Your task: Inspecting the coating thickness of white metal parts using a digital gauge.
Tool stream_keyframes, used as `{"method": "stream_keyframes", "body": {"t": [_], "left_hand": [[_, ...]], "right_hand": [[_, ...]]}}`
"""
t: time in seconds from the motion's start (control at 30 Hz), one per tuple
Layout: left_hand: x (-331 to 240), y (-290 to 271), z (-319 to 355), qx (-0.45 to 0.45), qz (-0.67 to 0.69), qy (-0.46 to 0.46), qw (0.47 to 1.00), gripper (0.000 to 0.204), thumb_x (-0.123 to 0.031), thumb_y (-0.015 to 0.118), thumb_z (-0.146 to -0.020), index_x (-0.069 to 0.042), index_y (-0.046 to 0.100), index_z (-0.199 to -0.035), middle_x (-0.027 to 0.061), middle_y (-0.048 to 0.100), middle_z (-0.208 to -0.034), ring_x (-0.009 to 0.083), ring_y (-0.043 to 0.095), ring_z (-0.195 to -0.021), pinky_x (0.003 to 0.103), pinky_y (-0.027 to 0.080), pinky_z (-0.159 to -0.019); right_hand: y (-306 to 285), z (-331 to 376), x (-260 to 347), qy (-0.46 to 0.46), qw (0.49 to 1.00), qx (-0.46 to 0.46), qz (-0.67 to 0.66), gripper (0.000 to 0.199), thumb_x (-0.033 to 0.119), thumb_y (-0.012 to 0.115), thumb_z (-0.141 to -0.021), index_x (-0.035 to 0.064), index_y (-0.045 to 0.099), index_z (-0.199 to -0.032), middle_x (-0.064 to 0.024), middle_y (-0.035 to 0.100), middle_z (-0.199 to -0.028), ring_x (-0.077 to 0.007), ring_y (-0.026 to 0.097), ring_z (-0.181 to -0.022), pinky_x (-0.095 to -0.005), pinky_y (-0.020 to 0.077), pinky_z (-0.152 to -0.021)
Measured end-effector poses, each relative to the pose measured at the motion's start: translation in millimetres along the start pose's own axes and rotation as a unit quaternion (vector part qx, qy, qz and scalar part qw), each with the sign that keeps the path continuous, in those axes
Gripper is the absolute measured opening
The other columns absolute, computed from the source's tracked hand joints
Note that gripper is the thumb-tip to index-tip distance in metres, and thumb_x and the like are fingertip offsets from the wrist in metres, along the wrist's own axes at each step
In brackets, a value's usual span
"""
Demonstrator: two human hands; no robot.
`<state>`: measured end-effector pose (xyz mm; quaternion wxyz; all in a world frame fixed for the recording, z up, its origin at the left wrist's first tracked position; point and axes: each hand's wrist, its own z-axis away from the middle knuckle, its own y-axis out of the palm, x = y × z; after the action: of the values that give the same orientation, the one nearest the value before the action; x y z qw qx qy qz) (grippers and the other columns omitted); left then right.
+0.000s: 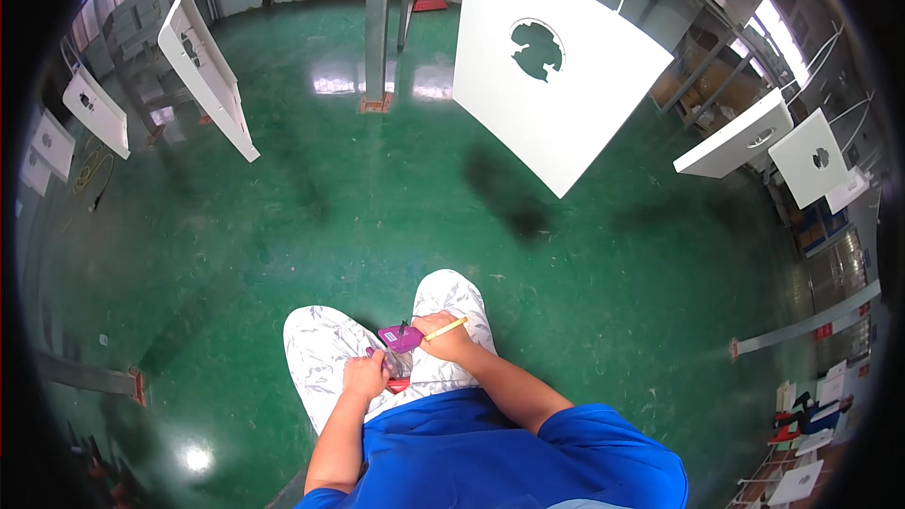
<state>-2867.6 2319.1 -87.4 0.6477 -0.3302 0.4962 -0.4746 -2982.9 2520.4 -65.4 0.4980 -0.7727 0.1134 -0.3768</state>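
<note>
"Two hands, both over the lap at the lower centre of the frame. What do they have?"

"The right hand (447, 338) is curled closed around a slim yellow stick (458, 323). A purple object (403, 338), with a pale label and something dark on top, lies right against its fingers on the frame's left side."

"And the left hand (366, 373)?"

"Fingers bent, just below and left of the purple object. A purplish bit shows by the thumb, but I can't tell whether it's gripped."

"Which step is that?"

"Handling small items at the lap, I'd judge. The large white panel (584, 85) at upper centre hangs well apart from both hands."

"What would the next move call for?"

"Probably a firm hold on the purple object, with the stick kept under control. Its tip is too small to read, so its use stays uncertain."
</note>
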Motion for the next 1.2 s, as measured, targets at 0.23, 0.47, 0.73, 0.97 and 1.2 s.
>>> {"method": "stream_keyframes", "body": {"t": [0.23, 0.47, 0.73, 0.97, 1.2], "left_hand": [[-24, 16, -9, -0.03, 0.004, 0.013, 0.999, 0.022, -0.031, 0.06, -0.084, -0.011, 0.059, -0.094, 0.016, 0.067, -0.074, 0.0357, 0.066, -0.073, 0.048, 0.051, -0.071], [-46, 24, -18, -0.025, -0.01, 0.029, 0.999, 0.02, -0.032, 0.06, -0.085, -0.013, 0.06, -0.088, 0.014, 0.067, -0.071, 0.0338, 0.066, -0.072, 0.047, 0.05, -0.07], [-65, 27, -24, -0.043, 0.001, 0.022, 0.999, 0.021, -0.032, 0.057, -0.087, -0.014, 0.065, -0.081, 0.0144, 0.067, -0.069, 0.0341, 0.066, -0.07, 0.047, 0.051, -0.071], [-68, 33, -19, -0.041, -0.002, 0.02, 0.999, 0.025, -0.036, 0.055, -0.089, -0.014, 0.066, -0.083, 0.0145, 0.067, -0.071, 0.0342, 0.066, -0.071, 0.047, 0.051, -0.071], [-75, 33, -14, -0.064, 0.05, 0.019, 0.997, 0.027, -0.038, 0.062, -0.084, -0.012, 0.064, -0.079, 0.0144, 0.066, -0.069, 0.0368, 0.065, -0.068, 0.049, 0.051, -0.067]], "right_hand": [[-13, 17, -22, 0.002, 1.0, 0.001, 0.0, 0.013, 0.021, 0.062, -0.077, 0.0087, 0.059, -0.081, -0.0102, 0.065, -0.074, -0.0313, 0.064, -0.074, -0.0443, 0.0484, -0.071], [-36, 26, -33, -0.001, 1.0, -0.006, -0.006, 0.008, 0.01, 0.058, -0.071, 0.0061, 0.056, -0.079, -0.0127, 0.065, -0.075, -0.0339, 0.064, -0.075, -0.0457, 0.0485, -0.07], [-45, 35, -48, 0.002, 1.0, -0.002, -0.01, 0.008, 0.009, 0.058, -0.071, 0.0068, 0.056, -0.079, -0.0124, 0.064, -0.074, -0.0331, 0.064, -0.074, -0.0454, 0.0478, -0.069], [-46, 41, -52, 0.214, 0.922, -0.088, -0.312, 0.021, 0.023, 0.069, -0.085, 0.0039, 0.062, -0.092, -0.0109, 0.065, -0.075, -0.0204, 0.064, -0.071, -0.0376, 0.0491, -0.065], [-190, 2, -99, 0.233, 0.67, -0.528, -0.467, 0.035, 0.027, 0.05, -0.1, -0.0031, 0.049, -0.118, -0.0097, 0.059, -0.082, -0.013, 0.055, -0.064, -0.0254, 0.0473, -0.062]]}}
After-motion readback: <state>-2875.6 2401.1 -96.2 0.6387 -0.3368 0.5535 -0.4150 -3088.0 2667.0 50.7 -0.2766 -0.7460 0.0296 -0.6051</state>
